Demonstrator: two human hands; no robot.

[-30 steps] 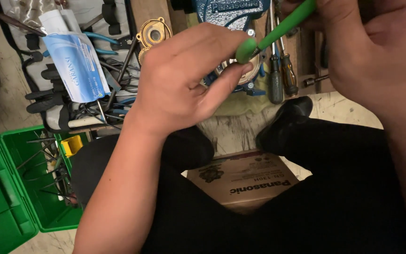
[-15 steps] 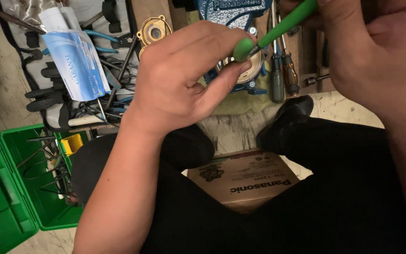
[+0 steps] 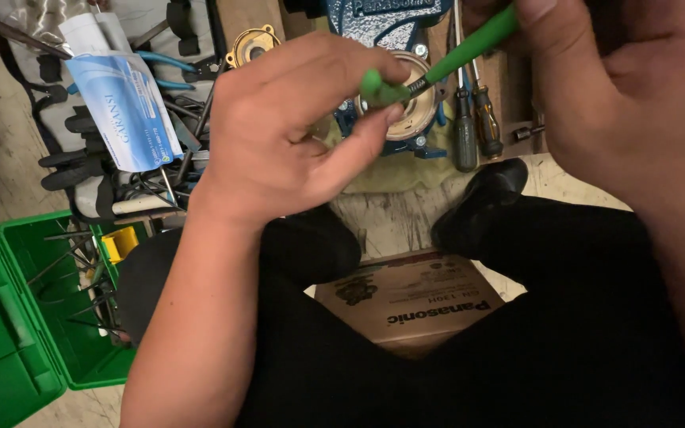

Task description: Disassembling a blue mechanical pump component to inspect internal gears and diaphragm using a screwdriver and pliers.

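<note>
Barely anything had shifted since a moment ago: the green tool (image 3: 469, 49) sat a touch lower across the frame. The left hand (image 3: 295, 127) pinched its green tip between thumb and fingers, over the round brass part (image 3: 414, 111). The right hand (image 3: 620, 87) was closed around the handle's upper end. A green toolbox (image 3: 33, 317) lay open at left.

Soft even light, blurred near edges.
</note>
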